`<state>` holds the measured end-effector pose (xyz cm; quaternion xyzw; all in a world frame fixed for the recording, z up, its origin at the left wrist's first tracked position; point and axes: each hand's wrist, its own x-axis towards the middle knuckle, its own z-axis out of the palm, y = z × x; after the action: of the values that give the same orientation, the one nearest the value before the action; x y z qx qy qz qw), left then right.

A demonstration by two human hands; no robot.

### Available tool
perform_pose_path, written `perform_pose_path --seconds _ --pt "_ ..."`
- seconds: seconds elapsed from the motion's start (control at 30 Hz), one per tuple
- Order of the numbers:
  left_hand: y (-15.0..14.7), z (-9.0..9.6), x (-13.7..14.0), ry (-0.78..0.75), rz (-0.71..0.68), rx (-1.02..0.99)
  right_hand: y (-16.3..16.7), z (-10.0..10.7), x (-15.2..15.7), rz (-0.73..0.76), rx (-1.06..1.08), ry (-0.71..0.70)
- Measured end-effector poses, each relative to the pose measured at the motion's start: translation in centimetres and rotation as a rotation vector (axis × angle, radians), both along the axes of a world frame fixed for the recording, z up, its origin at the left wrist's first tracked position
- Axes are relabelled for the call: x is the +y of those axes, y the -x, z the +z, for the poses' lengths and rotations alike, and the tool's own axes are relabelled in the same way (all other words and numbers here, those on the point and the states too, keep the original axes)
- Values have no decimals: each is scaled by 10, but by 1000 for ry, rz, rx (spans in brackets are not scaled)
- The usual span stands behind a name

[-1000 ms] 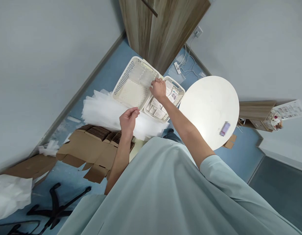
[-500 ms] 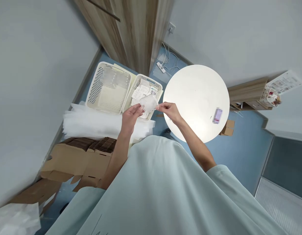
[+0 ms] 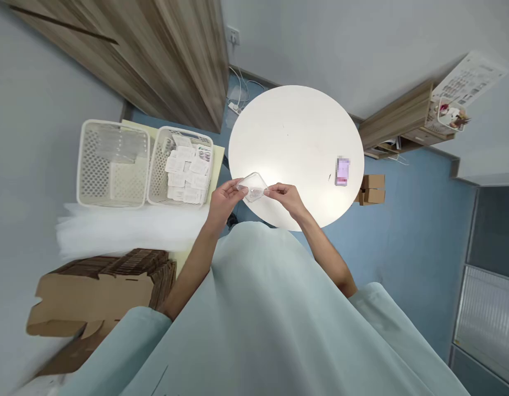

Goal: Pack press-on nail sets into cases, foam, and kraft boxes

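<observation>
Between my hands is a small clear plastic box [image 3: 255, 186] with rounded corners, held over the near left edge of a round white table [image 3: 295, 132]. The fingers of my left hand [image 3: 226, 202] pinch its left side. My right hand [image 3: 288, 198] grips its right corner between thumb and fingertips. Whether anything lies inside the box I cannot make out. Left of my left hand stands a white basket [image 3: 153, 170] filled with small white printed packets [image 3: 187, 173].
Another white basket [image 3: 86, 165] holds clear plastic pieces. Nearer lie white foam sheets [image 3: 122, 228] and stacked flat cardboard boxes [image 3: 93, 297]. A phone [image 3: 342, 171] rests on the table's right side. Behind are a wooden cabinet [image 3: 167, 60] and a power strip [image 3: 235, 108].
My view and body have turned right. The clear box has moved from above the packet basket to the table's edge, still in both hands.
</observation>
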<state>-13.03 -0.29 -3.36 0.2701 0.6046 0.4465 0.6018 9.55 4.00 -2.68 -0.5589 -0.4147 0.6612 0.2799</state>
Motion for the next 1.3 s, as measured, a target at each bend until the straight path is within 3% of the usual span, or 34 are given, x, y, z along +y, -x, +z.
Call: perform_pose_path --seconds 0.2,0.4,0.57,0.73,0.93,1.07,1.2,1.3 --pt "-63 -3 -1 -3 -154 12 -45 -7 10 -79 14 -66" --pt "-109 -4 -12 77 -162 60 -60 -19 19 15 52 -136" --pt "-94 -6 -14 81 -135 86 -77 -24 18 135 79 -129" --pt "-78 -10 -11 59 -203 109 -82 -32 19 242 21 -221" --pt "-80 -13 -9 27 -88 186 -67 -24 6 245 -479 -576" --pt "-78 -13 -8 16 -20 198 -53 -18 -21 318 -619 -725" --pt "-73 -12 -9 8 -34 189 -42 -25 -41 356 -671 -722" --pt "-66 -12 -11 10 -108 159 -40 -29 -44 304 -595 -676"
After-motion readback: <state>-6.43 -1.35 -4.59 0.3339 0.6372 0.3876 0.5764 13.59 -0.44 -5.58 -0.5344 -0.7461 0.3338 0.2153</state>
